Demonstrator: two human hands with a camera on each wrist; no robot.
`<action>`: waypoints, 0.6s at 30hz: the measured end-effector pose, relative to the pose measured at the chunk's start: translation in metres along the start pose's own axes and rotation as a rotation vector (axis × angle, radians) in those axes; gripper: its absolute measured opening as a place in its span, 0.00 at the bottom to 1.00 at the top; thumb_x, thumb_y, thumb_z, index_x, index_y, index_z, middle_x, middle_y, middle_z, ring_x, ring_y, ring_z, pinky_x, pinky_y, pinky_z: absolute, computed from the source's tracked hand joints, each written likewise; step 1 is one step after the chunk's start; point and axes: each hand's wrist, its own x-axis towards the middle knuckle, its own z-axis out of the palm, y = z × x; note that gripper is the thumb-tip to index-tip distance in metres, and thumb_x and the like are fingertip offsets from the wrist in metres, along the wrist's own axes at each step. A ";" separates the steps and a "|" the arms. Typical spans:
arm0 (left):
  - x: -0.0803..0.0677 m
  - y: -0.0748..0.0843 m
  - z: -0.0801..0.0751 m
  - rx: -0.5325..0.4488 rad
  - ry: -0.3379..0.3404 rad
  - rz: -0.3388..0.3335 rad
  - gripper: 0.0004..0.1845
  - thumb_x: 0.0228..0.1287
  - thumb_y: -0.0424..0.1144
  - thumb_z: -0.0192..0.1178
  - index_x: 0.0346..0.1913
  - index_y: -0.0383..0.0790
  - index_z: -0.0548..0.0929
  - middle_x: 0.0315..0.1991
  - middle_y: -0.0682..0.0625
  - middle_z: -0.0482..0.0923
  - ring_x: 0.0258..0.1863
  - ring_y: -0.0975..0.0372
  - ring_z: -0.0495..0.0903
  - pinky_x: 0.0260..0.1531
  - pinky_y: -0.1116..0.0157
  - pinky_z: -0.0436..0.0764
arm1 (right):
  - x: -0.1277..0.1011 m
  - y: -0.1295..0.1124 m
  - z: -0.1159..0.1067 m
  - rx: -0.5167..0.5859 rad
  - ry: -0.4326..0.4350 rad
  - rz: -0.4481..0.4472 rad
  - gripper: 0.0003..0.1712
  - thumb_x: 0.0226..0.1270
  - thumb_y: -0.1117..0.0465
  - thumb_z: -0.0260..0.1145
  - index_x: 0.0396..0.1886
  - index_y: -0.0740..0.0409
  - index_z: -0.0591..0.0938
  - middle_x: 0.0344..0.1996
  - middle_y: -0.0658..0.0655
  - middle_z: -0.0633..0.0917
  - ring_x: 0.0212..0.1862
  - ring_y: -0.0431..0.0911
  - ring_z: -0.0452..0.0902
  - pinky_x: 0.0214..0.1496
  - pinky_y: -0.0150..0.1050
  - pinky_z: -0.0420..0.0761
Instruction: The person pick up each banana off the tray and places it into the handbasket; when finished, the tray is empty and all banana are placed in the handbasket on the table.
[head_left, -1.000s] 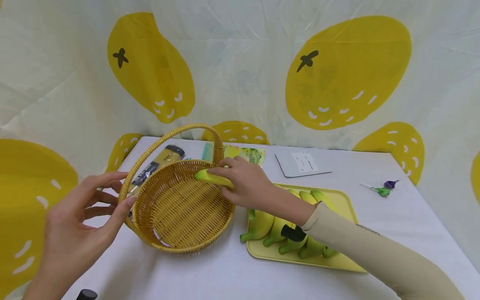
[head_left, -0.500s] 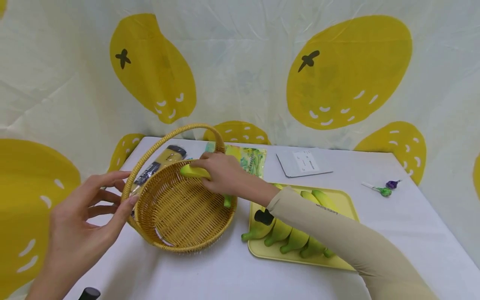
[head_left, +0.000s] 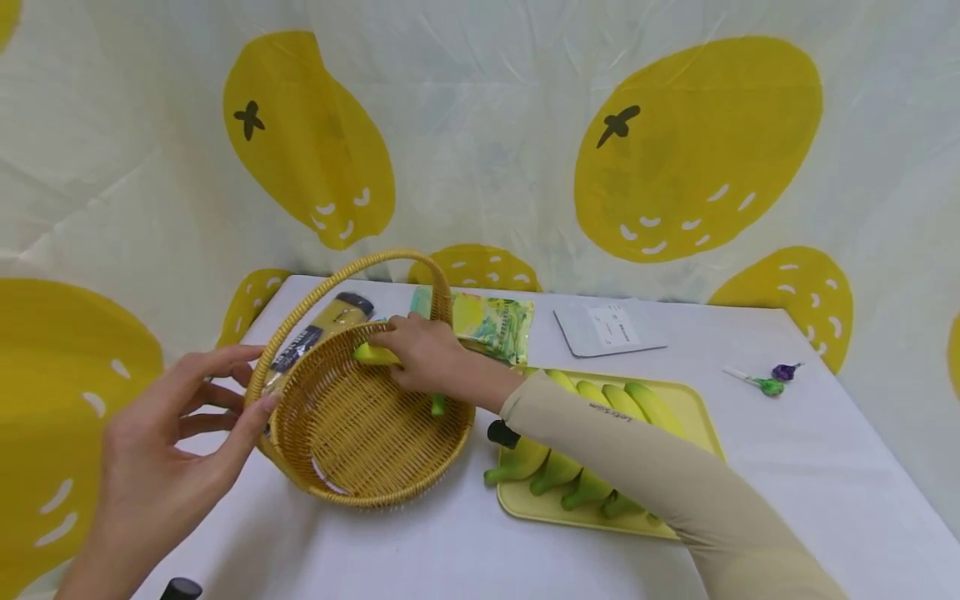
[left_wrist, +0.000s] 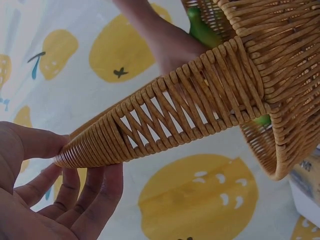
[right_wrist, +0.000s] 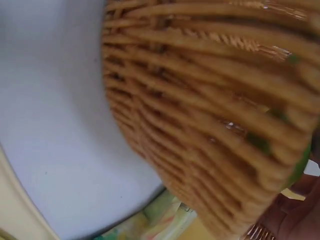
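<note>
A round wicker basket (head_left: 375,442) stands tilted toward me on the white table, left of centre in the head view. My left hand (head_left: 165,442) pinches its arched handle between thumb and fingers; the left wrist view shows the woven handle (left_wrist: 170,110) close up. Inside the basket, near its far rim, my right hand (head_left: 423,354) grips a banana (head_left: 372,355) whose green end pokes out below the palm. Basket weave (right_wrist: 190,100) fills most of the right wrist view. More bananas (head_left: 521,460) lie in a row on a yellow tray (head_left: 517,503), partly hidden by the right sleeve.
Behind the basket are a tan-and-black package (head_left: 306,337) and a green-yellow packet (head_left: 498,325). A grey pouch (head_left: 606,327) lies past the tray, with green (head_left: 771,387) and purple (head_left: 785,372) lollipops at far right. A fruit-print cloth (head_left: 480,150) hangs behind the table.
My right hand has moved left and lower into the basket with the banana. The left hand keeps its hold on the handle, and the basket stays in place.
</note>
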 end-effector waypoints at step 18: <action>0.001 0.002 -0.001 0.016 -0.017 -0.010 0.34 0.47 0.15 0.77 0.61 0.36 0.86 0.42 0.48 0.81 0.31 0.68 0.84 0.37 0.78 0.86 | 0.005 0.001 0.008 -0.133 -0.057 -0.065 0.28 0.76 0.55 0.65 0.74 0.40 0.78 0.61 0.52 0.80 0.54 0.47 0.79 0.25 0.37 0.82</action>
